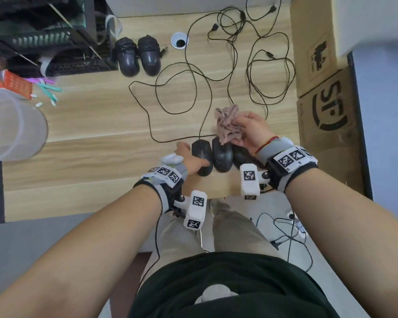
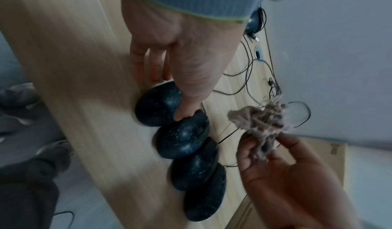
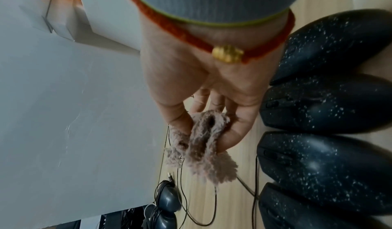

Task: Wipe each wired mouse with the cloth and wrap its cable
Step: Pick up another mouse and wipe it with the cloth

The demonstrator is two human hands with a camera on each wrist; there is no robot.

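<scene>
Several black dust-speckled wired mice lie side by side at the desk's front edge. My left hand (image 1: 190, 157) grips the leftmost mouse (image 1: 201, 154), thumb on its right side against the second mouse (image 1: 222, 157), fingers on its left; the left wrist view shows this grip on the leftmost mouse (image 2: 157, 105). My right hand (image 1: 246, 127) holds a crumpled pinkish-brown cloth (image 1: 228, 123) just above and behind the row, pinched between thumb and fingers, as seen on the cloth (image 3: 201, 148). Their loose cables (image 1: 193, 88) sprawl over the desk. Two mice with wrapped cables (image 1: 137, 56) sit at the back.
Cardboard boxes (image 1: 326, 106) line the desk's right side. A clear plastic container (image 1: 12, 125) stands at the left, with a black rack (image 1: 44, 31) behind it. A white cable grommet (image 1: 179, 41) sits near the wrapped mice. The desk edge is just below the row.
</scene>
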